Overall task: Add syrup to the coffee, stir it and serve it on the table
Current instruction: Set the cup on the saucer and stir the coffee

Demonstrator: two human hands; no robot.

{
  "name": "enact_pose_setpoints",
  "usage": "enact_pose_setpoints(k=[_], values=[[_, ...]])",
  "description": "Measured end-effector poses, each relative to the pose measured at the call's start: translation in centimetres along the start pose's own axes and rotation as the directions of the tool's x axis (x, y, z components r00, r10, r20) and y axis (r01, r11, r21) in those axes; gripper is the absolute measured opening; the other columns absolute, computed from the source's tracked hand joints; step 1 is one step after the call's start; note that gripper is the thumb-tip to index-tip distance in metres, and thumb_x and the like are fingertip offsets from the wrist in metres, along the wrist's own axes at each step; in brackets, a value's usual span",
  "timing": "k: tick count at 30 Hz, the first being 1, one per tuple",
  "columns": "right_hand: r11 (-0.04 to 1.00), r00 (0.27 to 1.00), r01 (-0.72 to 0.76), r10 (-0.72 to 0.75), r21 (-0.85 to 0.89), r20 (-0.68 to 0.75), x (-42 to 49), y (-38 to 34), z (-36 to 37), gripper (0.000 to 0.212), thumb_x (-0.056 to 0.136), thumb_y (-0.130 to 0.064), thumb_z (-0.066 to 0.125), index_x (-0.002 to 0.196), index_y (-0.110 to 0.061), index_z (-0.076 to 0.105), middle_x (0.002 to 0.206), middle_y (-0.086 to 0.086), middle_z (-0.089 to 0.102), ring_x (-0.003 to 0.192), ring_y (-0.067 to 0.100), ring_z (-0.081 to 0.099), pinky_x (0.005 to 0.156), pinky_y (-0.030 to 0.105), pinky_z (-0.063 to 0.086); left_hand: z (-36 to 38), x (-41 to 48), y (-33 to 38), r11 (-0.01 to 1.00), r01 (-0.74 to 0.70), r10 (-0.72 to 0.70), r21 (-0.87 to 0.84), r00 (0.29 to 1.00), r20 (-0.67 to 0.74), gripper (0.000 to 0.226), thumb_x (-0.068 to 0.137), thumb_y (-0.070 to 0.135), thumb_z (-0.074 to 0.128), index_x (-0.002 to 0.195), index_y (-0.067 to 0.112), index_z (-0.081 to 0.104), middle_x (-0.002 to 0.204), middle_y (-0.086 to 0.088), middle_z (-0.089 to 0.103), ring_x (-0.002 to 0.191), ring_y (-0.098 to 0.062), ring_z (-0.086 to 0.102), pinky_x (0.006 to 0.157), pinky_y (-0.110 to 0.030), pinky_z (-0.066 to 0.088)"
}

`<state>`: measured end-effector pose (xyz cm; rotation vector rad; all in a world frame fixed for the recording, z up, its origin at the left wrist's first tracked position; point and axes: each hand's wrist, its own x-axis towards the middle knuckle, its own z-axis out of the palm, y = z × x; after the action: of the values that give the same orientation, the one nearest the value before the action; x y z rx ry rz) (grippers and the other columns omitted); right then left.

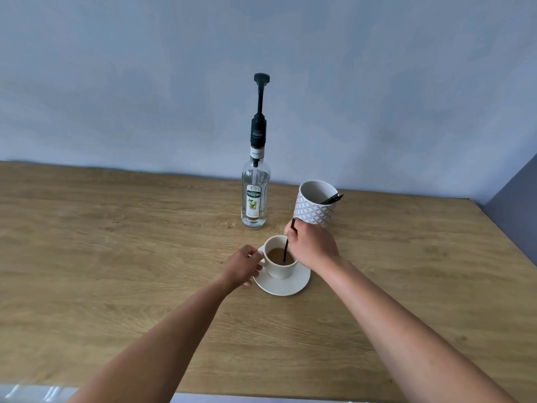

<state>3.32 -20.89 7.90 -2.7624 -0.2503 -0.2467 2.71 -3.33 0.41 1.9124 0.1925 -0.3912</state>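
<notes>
A white coffee cup (pixel 279 269) with light brown coffee stands on a white saucer (pixel 286 286) in the middle of the wooden table. My left hand (pixel 243 266) grips the cup's handle on its left side. My right hand (pixel 311 245) pinches a thin dark stir stick (pixel 286 250) whose lower end dips into the coffee. Behind the cup stands a clear syrup bottle (pixel 255 196) with a tall black pump, upright and untouched.
A patterned grey-white mug (pixel 315 207) holding more dark sticks stands behind my right hand, right of the bottle. The wooden table (pixel 116 257) runs to a blue-grey wall at the back and a corner at the right.
</notes>
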Motion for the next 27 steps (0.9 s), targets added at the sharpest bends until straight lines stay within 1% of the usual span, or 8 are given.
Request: enact_pose_setpoints(k=[1, 3, 9, 14, 19, 21, 25, 27], values=[[1.0, 1.0, -0.008, 0.007, 0.03, 0.02, 0.03, -0.15, -0.03, 0.024, 0.096, -0.027, 0.04, 0.093, -0.021, 0.063, 0.086, 0.004, 0.074, 0.082, 0.03, 0.066, 0.071, 0.034, 0.049, 0.01, 0.0, 0.0, 1.0, 0.002, -0.002, -0.001, 1.0, -0.001, 0.017, 0.098, 0.032, 0.05, 0.095, 0.018, 0.058, 0.093, -0.008, 0.071, 0.08, -0.02, 0.066, 0.064, -0.038, 0.056], [0.999, 1.0, 0.0, -0.001, 0.046, 0.02, -0.05, -0.3, -0.02, 0.022, 0.096, -0.026, 0.041, 0.093, -0.022, 0.063, 0.085, 0.001, 0.075, 0.082, 0.028, 0.067, 0.076, 0.034, 0.05, 0.01, -0.01, 0.03, 1.0, 0.004, -0.004, 0.0, 1.0, -0.002, 0.017, 0.098, 0.032, 0.05, 0.096, 0.017, 0.058, 0.092, -0.007, 0.071, 0.08, -0.021, 0.066, 0.066, -0.039, 0.057], [0.995, 0.993, 0.042, -0.051, -0.087, -0.108, -0.48, -0.02, -0.09, 0.021, 0.097, -0.024, 0.043, 0.094, -0.015, 0.063, 0.082, 0.01, 0.073, 0.076, 0.033, 0.064, 0.068, 0.034, 0.034, 0.03, -0.06, 0.12, 1.0, 0.002, -0.002, 0.007, 1.0, -0.001, 0.019, 0.099, 0.032, 0.049, 0.099, 0.015, 0.058, 0.096, -0.01, 0.072, 0.082, -0.022, 0.066, 0.069, -0.042, 0.057], [0.999, 1.0, 0.015, -0.016, 0.038, 0.007, -0.29, -0.81, 0.19, 0.021, 0.096, -0.025, 0.042, 0.091, -0.023, 0.062, 0.082, 0.001, 0.075, 0.079, 0.027, 0.067, 0.073, 0.032, 0.041, 0.04, -0.04, 0.14, 1.0, -0.003, 0.003, 0.013, 1.0, -0.001, 0.022, 0.099, 0.032, 0.049, 0.104, 0.012, 0.058, 0.093, -0.008, 0.071, 0.08, -0.021, 0.065, 0.069, -0.042, 0.058], [0.997, 0.994, 0.03, -0.038, -0.077, -0.101, -0.47, -0.46, 0.02, 0.018, 0.096, -0.022, 0.045, 0.092, -0.018, 0.062, 0.08, 0.009, 0.074, 0.076, 0.034, 0.064, 0.068, 0.033, 0.03, -0.02, -0.03, 0.07, 1.0, -0.004, 0.004, 0.013, 1.0, 0.001, 0.022, 0.099, 0.032, 0.049, 0.103, 0.012, 0.059, 0.092, -0.007, 0.071, 0.079, -0.021, 0.066, 0.069, -0.042, 0.058], [0.997, 0.994, 0.032, -0.039, -0.072, -0.102, -0.51, -0.47, 0.0, 0.02, 0.096, -0.023, 0.044, 0.091, -0.016, 0.063, 0.08, 0.01, 0.073, 0.076, 0.034, 0.063, 0.069, 0.033, 0.03, -0.04, 0.02, 0.06, 1.0, -0.003, 0.003, 0.012, 1.0, 0.004, 0.023, 0.099, 0.032, 0.049, 0.103, 0.013, 0.059, 0.092, -0.008, 0.071, 0.08, -0.021, 0.066, 0.07, -0.042, 0.058], [1.0, 1.0, 0.024, -0.024, 0.013, -0.007, -0.4, -0.97, 0.32, 0.023, 0.096, -0.025, 0.04, 0.091, -0.021, 0.062, 0.08, 0.001, 0.075, 0.078, 0.027, 0.066, 0.077, 0.035, 0.043, -0.07, 0.01, 0.1, 1.0, -0.001, 0.001, 0.015, 1.0, 0.008, 0.024, 0.098, 0.033, 0.049, 0.104, 0.012, 0.059, 0.094, -0.008, 0.071, 0.081, -0.022, 0.066, 0.069, -0.042, 0.058], [1.0, 0.999, 0.028, -0.028, 0.003, -0.019, -0.36, -0.93, 0.45, 0.022, 0.097, -0.024, 0.041, 0.091, -0.023, 0.061, 0.08, 0.0, 0.075, 0.077, 0.027, 0.066, 0.077, 0.034, 0.04, -0.04, -0.02, 0.14, 1.0, 0.001, -0.001, 0.015, 1.0, 0.009, 0.024, 0.099, 0.033, 0.049, 0.104, 0.012, 0.059, 0.094, -0.009, 0.071, 0.081, -0.022, 0.066, 0.069, -0.041, 0.058]])
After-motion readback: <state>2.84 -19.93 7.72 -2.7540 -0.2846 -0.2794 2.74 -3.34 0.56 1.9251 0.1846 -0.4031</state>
